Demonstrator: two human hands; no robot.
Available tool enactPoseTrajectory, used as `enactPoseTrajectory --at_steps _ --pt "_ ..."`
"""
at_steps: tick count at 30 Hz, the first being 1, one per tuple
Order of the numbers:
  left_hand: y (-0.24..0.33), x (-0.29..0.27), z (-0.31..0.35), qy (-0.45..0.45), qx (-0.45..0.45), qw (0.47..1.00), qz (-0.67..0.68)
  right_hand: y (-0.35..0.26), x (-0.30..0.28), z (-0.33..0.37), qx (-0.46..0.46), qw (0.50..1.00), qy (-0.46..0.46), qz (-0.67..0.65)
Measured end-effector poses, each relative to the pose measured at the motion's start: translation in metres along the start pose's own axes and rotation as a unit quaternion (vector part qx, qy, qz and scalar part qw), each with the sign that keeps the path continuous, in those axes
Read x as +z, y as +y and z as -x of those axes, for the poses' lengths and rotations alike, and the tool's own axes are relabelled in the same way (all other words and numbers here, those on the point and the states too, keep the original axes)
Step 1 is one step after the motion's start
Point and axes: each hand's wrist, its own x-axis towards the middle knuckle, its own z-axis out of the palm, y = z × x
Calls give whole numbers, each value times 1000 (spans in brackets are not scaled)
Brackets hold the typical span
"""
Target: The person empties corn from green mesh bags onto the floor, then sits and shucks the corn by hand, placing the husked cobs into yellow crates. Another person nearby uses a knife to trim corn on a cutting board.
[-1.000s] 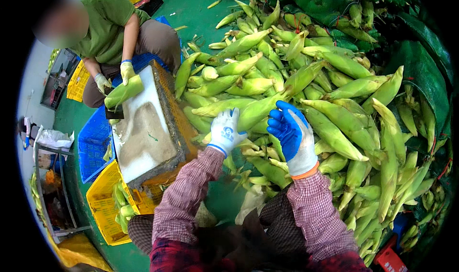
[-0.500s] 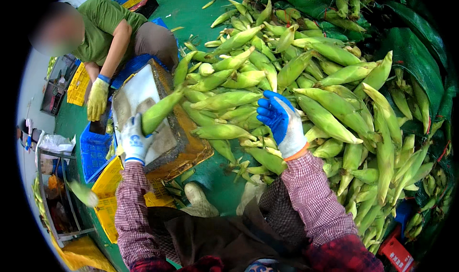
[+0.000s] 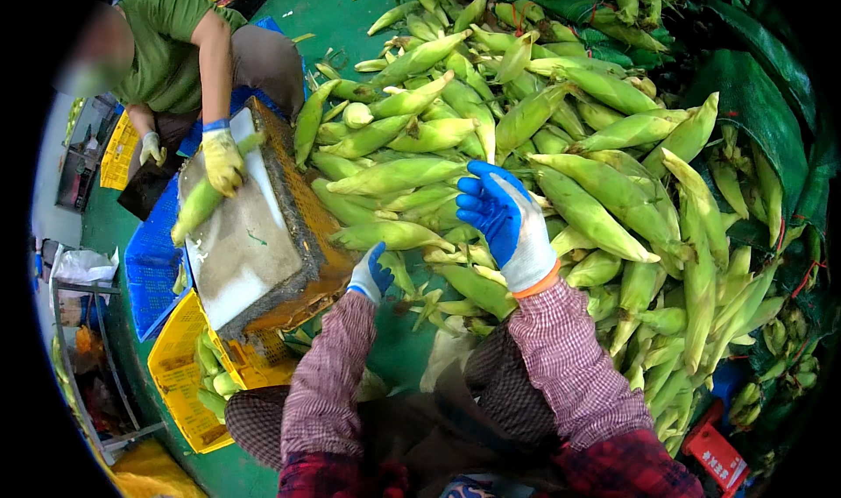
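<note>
The person's blue-and-white-gloved left hand (image 3: pixel 372 276) is loosely spread beside the heap of long, green, husk-wrapped corn ears (image 3: pixel 530 120) on the green floor (image 3: pixel 320 12), while the similarly gloved right hand (image 3: pixel 508 222) is spread in a loose cup above it.

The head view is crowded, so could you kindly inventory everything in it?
Corn: many ears, green, heaped centre to right
Board: one, white and brown, left of the heap
Person: one, green shirt, upper left
Blue crate: at least one, blue, left of the board
Yellow crates: at least two, yellow, lower left and beside the person
Net sacks: count unclear, dark green, upper right
Rack: one, grey, left edge
Bag: one, white, atop the rack
Red item: one, red, lower right
Floor: one, green, under the corn
Sleeves: two, reddish checked, lower centre
Left grip: one, blue and white glove, by the corn
Right grip: one, blue and white glove, above the corn
</note>
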Motion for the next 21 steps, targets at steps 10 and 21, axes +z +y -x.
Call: enactPoseTrajectory --at_steps 10,21 --pt "-19 41 -77 -31 86 973 212 -1 3 -3 9 1000 14 0" --pt "84 93 128 -138 394 907 -59 -1 -4 -4 -7 1000 15 8"
